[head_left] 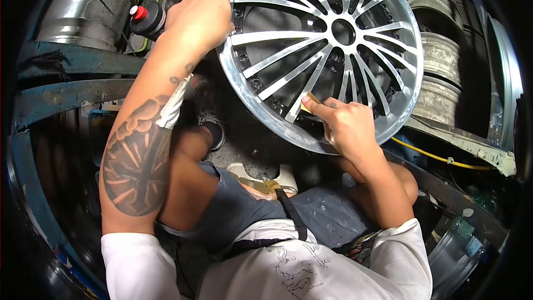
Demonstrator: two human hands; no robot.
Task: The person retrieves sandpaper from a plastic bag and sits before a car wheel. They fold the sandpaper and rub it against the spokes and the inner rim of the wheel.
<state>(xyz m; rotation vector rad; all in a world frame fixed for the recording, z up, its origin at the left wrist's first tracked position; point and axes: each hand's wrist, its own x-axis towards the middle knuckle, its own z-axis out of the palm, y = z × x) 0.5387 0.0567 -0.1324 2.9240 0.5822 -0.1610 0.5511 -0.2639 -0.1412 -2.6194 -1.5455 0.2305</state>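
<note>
A large alloy wheel rim (pixel 319 144) with bright spokes and dark gaps leans in front of my knees. My left hand (pixel 202 16) is closed at its upper left edge, with most of the fingers hidden behind the hand. Near the rim's lower edge, my right hand (pixel 350 125) pinches a small tan piece of what looks like sandpaper (pixel 313 98). That piece touches the outer end of a lower spoke, and the right fingertips are partly hidden.
Beside my left hand stands a black bottle with a red cap (pixel 145 19). Blue metal beams (pixel 83 58) run along the left. Stacked wheel rims (pixel 438 72) stand at the right, with a yellow hose (pixel 444 159) below them. A large metal drum (pixel 89 5) is at upper left.
</note>
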